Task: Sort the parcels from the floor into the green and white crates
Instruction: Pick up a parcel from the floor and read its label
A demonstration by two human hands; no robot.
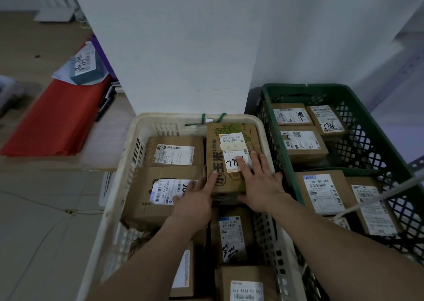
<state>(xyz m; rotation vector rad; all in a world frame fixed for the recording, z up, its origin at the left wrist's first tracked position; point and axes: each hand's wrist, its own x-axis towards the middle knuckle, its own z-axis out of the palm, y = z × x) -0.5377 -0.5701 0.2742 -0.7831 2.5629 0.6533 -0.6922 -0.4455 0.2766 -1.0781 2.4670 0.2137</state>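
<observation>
Parcels (174, 154) with labels fill both crates. A corn box (213, 149) lies in the far right corner of the white crate (137, 126), on top of other parcels. The right hand (259, 183) rests flat on its label, fingers straight and released. The left hand (195, 199) touches the box's left edge with straight fingers, gripping nothing. The green crate (298, 87) stands just beside, to the right.

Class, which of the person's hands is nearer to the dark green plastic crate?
Right. The right hand lies flat on the corn-printed cardboard box, close beside the dark green plastic crate. The left hand touches the box's opposite, farther edge.
</observation>
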